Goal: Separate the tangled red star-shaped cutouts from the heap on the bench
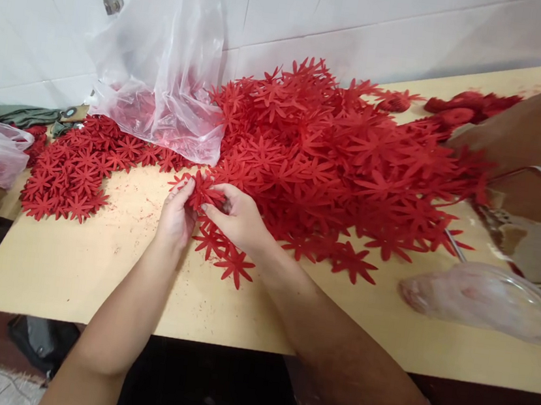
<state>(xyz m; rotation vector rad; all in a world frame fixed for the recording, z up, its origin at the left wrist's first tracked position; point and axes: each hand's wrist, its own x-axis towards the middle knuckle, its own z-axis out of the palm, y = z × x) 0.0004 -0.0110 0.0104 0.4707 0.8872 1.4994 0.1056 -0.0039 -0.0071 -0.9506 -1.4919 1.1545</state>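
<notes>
Red flower (pixel 201 191) is pinched by left hand (pixel 176 216) and right hand (pixel 242 217), both nearly closed. Looks like fingertip adjusting; next move probably calls for light two-handed control.

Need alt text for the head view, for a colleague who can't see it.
A person's left hand and right hand hold red flower-shaped pieces over a pale table. A large heap of similar pieces lies to the right, a smaller pile to the left, with a translucent plastic bag beyond the hands.

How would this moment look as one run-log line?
left hand: holding red flower cutouts | right hand: holding same cutouts | beside right hand: larger cutout heap | farther left: smaller cutout pile | behind: plastic bag
</notes>
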